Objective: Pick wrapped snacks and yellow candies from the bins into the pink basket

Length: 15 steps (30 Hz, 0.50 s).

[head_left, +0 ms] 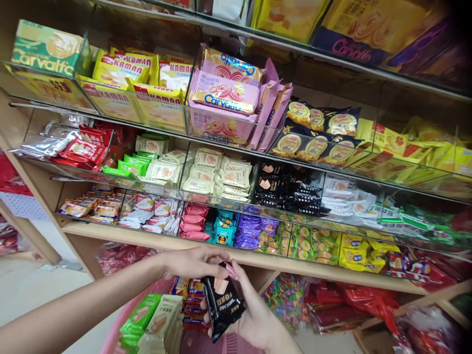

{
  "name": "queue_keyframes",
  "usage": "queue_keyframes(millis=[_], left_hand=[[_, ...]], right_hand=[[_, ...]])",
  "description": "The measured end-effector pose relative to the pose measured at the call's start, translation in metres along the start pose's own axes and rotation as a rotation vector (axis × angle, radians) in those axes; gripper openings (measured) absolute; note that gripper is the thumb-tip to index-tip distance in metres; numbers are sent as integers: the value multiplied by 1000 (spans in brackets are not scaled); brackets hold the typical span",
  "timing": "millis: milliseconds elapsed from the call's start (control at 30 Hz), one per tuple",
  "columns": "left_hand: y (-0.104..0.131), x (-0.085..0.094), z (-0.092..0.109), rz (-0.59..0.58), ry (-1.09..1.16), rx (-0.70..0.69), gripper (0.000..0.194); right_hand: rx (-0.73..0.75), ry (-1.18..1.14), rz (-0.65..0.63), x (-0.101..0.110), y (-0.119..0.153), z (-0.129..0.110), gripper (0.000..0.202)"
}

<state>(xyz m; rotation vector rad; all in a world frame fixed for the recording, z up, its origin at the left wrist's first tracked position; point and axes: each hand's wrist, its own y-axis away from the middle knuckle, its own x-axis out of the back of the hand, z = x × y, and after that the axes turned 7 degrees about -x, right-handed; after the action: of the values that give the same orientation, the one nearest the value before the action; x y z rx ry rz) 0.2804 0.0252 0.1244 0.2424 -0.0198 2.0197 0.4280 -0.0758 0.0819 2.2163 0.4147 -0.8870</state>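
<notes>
My right hand (pixel 256 314) is closed around a black dry cake packet (pixel 224 302), its printed front facing up. My left hand (pixel 195 263) reaches across from the left, fingers curled at the packet's top end; its fingertips are partly hidden. A small pink strip (pixel 231 270) shows between the two hands, too little to name. Below them is a pink basket (pixel 117 319), holding green packets (pixel 140 314), cream packets (pixel 162 322) and several orange-and-blue ones (pixel 195 300).
Ahead rise shelves with clear-fronted bins. Similar black packets (pixel 273 184) lie in the middle row, beside cream packets (pixel 232 177). The wooden shelf edge (pixel 147 241) runs just above my hands. Bagged red goods (pixel 332 305) sit lower right.
</notes>
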Motion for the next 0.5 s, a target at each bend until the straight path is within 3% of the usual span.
queue_keyframes(millis=[100, 200, 367, 500], left_hand=[[20, -7, -7, 32, -30, 106, 39], [42, -20, -15, 100, -9, 129, 37], [76, -53, -34, 181, 223, 188, 33], [85, -77, -46, 325, 482, 218, 27]], right_hand=[[-94, 23, -74, -2, 0, 7, 70], [-173, -53, -47, -3, -5, 20, 59], [-5, -86, -53, 1, -17, 48, 43], [-54, -128, -98, 2, -11, 53, 45]])
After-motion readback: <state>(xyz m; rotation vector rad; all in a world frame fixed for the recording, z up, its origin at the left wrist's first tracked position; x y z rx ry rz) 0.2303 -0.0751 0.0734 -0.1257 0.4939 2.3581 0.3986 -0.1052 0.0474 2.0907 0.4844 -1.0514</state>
